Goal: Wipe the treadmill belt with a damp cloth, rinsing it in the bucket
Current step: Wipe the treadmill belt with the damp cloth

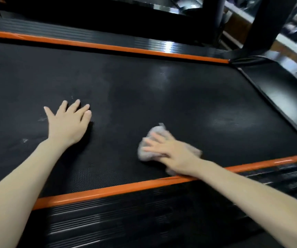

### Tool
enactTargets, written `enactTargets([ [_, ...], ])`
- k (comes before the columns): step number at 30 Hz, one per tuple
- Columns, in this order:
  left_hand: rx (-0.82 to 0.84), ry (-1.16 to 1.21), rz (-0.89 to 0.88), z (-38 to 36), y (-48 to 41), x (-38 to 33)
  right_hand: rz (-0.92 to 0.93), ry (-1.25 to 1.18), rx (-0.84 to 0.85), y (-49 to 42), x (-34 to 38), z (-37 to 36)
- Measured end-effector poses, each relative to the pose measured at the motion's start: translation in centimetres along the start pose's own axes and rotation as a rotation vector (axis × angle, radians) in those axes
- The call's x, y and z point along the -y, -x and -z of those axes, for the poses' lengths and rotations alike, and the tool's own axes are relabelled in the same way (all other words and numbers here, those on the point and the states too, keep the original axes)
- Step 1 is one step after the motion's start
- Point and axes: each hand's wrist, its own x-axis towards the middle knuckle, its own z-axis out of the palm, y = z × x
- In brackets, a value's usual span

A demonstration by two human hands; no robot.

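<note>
The black treadmill belt fills the middle of the head view, with faint pale smudges and damp sheen on it. My left hand lies flat on the belt at the left, fingers spread and straight. My right hand presses a crumpled pale grey cloth onto the belt near the front orange edge, fingers stretched over it; the hand and cloth are motion-blurred. No bucket is in view.
Orange strips border the belt at the front and the back, with ribbed black side rails outside them. A black upright post and the motor hood stand at the right end.
</note>
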Motion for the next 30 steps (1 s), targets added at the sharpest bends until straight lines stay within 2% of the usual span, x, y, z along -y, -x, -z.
enactTargets([
  [5, 0.012, 0.034, 0.014, 0.1, -0.2, 0.2, 0.239, 0.042, 0.045, -7.5, 6.4, -3.7],
  [9, 0.031, 0.009, -0.024, 0.2, 0.3, 0.9, 0.283, 0.094, 0.121, -6.2, 4.3, -3.0],
  [12, 0.061, -0.026, -0.054, 0.3, 0.8, 1.2, 0.049, 0.091, 0.068, -1.3, -1.5, -0.2],
  [14, 0.074, -0.073, -0.067, 0.5, 1.1, 1.3, -0.17, 0.023, -0.052, 2.0, -4.7, 1.5],
  [16, 0.089, -0.116, -0.074, 0.9, 1.3, 1.0, -0.371, -0.022, -0.155, 2.7, -5.9, 2.3],
  [18, 0.116, -0.132, -0.067, 1.6, 1.7, 0.7, -0.43, 0.05, -0.166, 0.9, -4.5, 1.8],
  [19, 0.122, -0.13, -0.064, 2.0, 1.9, 0.6, -0.358, 0.116, -0.141, -0.4, -3.0, 0.9],
  [21, 0.09, -0.109, -0.053, 2.5, 2.3, 0.5, -0.04, 0.19, -0.063, -3.1, 0.7, -1.6],
  [23, 0.019, -0.098, -0.023, 2.9, 2.5, 0.9, 0.245, 0.084, 0.06, -5.3, 4.0, -4.3],
  [25, -0.02, -0.076, -0.001, 3.1, 2.8, 1.1, 0.413, 0.027, 0.104, -6.6, 5.0, -4.4],
  [27, -0.009, -0.09, 0.03, 3.1, 2.8, 2.1, 0.434, 0.072, 0.108, -9.2, 3.2, -3.1],
  [30, 0.045, -0.15, 0.063, 2.4, 2.9, 3.6, 0.152, 0.155, -0.069, -14.9, -1.3, -0.5],
])
